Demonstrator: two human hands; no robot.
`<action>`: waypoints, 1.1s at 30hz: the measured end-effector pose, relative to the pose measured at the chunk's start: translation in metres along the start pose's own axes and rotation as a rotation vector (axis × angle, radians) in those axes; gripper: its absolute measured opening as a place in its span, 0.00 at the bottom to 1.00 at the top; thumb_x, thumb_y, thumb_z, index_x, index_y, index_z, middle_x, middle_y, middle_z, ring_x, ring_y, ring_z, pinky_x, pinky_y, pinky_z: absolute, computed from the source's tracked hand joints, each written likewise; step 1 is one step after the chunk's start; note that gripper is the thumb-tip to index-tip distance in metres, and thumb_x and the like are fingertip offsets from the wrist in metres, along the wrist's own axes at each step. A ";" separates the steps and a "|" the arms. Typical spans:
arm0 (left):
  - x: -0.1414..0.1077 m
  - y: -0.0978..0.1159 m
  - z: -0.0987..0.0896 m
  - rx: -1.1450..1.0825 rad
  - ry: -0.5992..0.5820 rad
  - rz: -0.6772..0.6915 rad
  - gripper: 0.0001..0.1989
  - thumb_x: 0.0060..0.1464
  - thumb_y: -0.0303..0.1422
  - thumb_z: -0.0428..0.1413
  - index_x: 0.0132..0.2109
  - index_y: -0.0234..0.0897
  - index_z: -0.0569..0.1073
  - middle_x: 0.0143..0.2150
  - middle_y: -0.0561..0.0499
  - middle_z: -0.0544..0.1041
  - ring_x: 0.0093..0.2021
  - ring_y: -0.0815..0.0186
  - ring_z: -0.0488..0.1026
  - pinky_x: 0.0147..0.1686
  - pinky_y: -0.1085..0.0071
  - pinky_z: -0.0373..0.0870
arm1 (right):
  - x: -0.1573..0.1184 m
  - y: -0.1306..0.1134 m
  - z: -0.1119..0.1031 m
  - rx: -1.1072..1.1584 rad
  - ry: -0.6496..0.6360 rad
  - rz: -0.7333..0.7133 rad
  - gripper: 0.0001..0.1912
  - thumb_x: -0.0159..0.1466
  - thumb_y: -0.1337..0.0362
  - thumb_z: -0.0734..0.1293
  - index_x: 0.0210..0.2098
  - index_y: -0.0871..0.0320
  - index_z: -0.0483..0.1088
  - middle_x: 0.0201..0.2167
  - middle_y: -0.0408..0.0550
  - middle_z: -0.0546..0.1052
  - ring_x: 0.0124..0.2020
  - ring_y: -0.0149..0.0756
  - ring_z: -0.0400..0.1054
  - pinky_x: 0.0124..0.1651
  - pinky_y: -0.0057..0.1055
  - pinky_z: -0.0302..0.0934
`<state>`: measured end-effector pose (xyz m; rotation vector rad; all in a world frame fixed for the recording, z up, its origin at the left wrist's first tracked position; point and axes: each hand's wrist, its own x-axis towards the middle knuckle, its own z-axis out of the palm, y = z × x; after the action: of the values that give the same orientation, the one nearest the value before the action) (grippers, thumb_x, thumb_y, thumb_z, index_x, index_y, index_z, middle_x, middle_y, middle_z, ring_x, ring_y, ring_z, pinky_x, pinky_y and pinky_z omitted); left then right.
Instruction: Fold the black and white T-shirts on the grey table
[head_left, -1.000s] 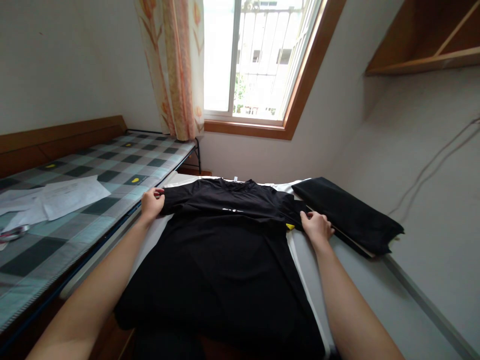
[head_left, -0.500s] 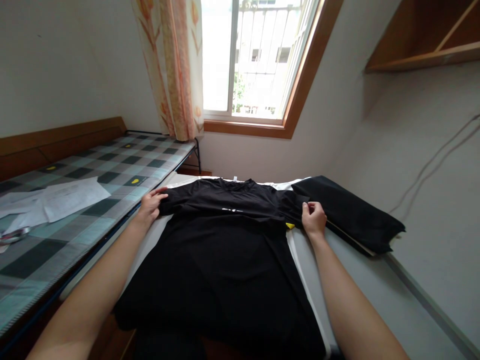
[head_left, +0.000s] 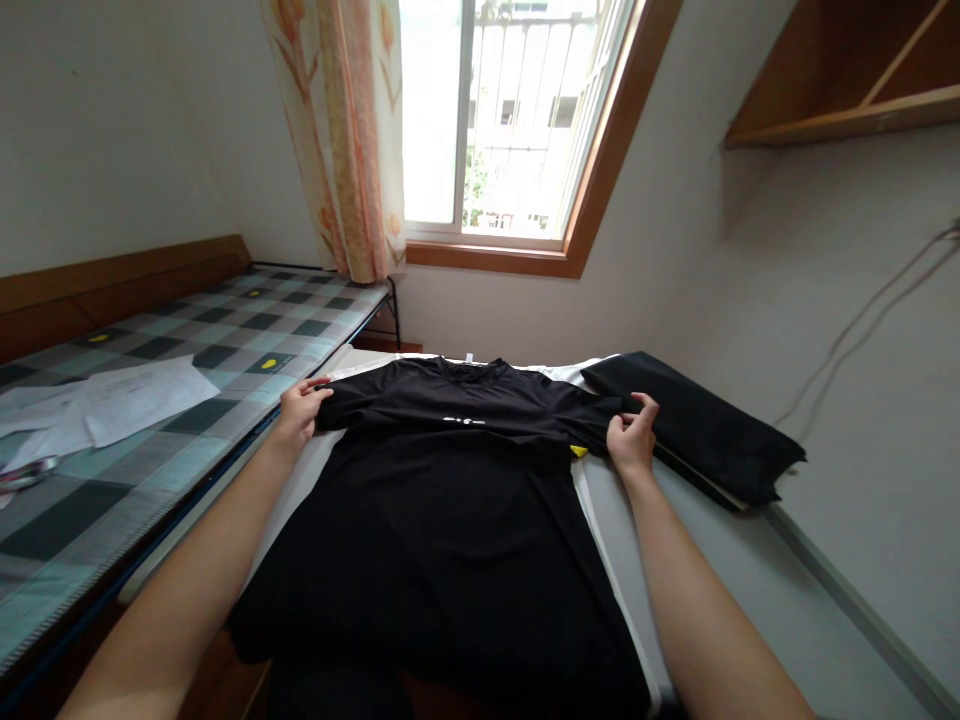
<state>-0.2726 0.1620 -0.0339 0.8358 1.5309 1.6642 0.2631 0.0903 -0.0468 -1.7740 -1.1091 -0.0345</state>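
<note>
A black T-shirt point(head_left: 450, 510) lies spread over the table, its collar toward the window and its hem hanging at the near edge. Small white print crosses the chest. My left hand point(head_left: 302, 408) pinches the end of the left-side sleeve. At the opposite sleeve, my right hand point(head_left: 632, 436) grips the cuff between thumb and fingers, with the index finger raised. Under the right-side sleeve a small yellow thing point(head_left: 578, 452) peeks out.
Right of the shirt lies a folded black cloth item point(head_left: 697, 430) on the pale table point(head_left: 750, 590). On the left stands a bed with a checked mattress point(head_left: 300, 305), bearing papers point(head_left: 150, 400). A wooden shelf point(head_left: 847, 125) juts from the right wall.
The right-side sleeve is drawn out straighter and flatter. My right hand has shifted slightly, and its index finger has lifted. My left hand stays almost where it was.
</note>
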 end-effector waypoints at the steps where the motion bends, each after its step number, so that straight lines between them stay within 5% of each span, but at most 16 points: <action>1: -0.001 0.002 0.000 0.006 -0.004 -0.039 0.14 0.35 0.22 0.62 0.34 0.35 0.74 0.25 0.55 0.73 0.25 0.69 0.71 0.30 0.71 0.72 | 0.001 0.001 0.001 -0.016 -0.006 -0.011 0.27 0.53 0.67 0.58 0.53 0.59 0.65 0.30 0.48 0.72 0.33 0.42 0.68 0.45 0.40 0.62; 5: -0.004 0.012 0.002 -0.070 -0.060 -0.166 0.10 0.39 0.22 0.59 0.32 0.38 0.72 0.25 0.55 0.73 0.28 0.67 0.73 0.33 0.69 0.74 | 0.004 0.003 0.003 -0.091 -0.082 -0.036 0.20 0.52 0.68 0.55 0.38 0.60 0.74 0.35 0.54 0.74 0.41 0.45 0.68 0.52 0.42 0.61; 10: -0.010 0.026 0.002 -0.120 -0.198 -0.349 0.07 0.43 0.23 0.57 0.31 0.39 0.71 0.29 0.52 0.74 0.34 0.64 0.75 0.39 0.65 0.75 | 0.001 -0.003 0.005 -0.091 0.005 -0.209 0.25 0.56 0.68 0.55 0.49 0.63 0.72 0.46 0.59 0.72 0.52 0.47 0.65 0.57 0.44 0.58; 13: -0.013 0.030 0.003 -0.101 -0.223 -0.367 0.05 0.44 0.24 0.57 0.31 0.38 0.70 0.30 0.50 0.74 0.36 0.63 0.76 0.40 0.65 0.75 | -0.001 -0.002 0.007 -0.132 0.035 -0.172 0.26 0.57 0.66 0.56 0.52 0.66 0.70 0.47 0.61 0.70 0.53 0.48 0.63 0.58 0.45 0.57; 18: -0.016 0.022 0.008 -0.061 -0.146 -0.127 0.06 0.43 0.26 0.58 0.33 0.36 0.73 0.31 0.50 0.75 0.39 0.62 0.76 0.45 0.64 0.74 | -0.002 0.005 0.011 -0.183 -0.058 -0.043 0.27 0.55 0.64 0.59 0.52 0.69 0.70 0.45 0.63 0.70 0.51 0.50 0.64 0.57 0.45 0.58; 25: -0.014 0.006 0.000 0.434 -0.025 0.476 0.13 0.43 0.25 0.58 0.40 0.33 0.77 0.49 0.41 0.72 0.51 0.55 0.71 0.55 0.61 0.68 | -0.003 -0.007 0.007 -0.105 0.005 -0.188 0.30 0.58 0.66 0.57 0.59 0.67 0.64 0.52 0.62 0.66 0.56 0.48 0.61 0.61 0.44 0.55; 29: -0.008 0.001 -0.007 0.494 -0.013 0.591 0.18 0.45 0.23 0.54 0.46 0.34 0.76 0.54 0.41 0.68 0.57 0.54 0.67 0.54 0.63 0.70 | -0.006 -0.006 0.007 -0.138 -0.010 -0.134 0.32 0.57 0.69 0.56 0.61 0.67 0.63 0.54 0.62 0.64 0.58 0.49 0.59 0.62 0.45 0.55; 33: 0.002 -0.005 -0.008 0.539 -0.029 0.592 0.23 0.42 0.20 0.53 0.48 0.33 0.75 0.53 0.39 0.66 0.59 0.52 0.65 0.62 0.59 0.62 | -0.009 -0.001 0.010 -0.177 -0.078 -0.008 0.32 0.55 0.69 0.57 0.59 0.69 0.65 0.54 0.64 0.64 0.56 0.51 0.61 0.61 0.44 0.56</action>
<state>-0.2802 0.1595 -0.0395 1.7248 1.8599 1.6177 0.2532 0.0921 -0.0555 -1.9423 -1.2004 -0.0713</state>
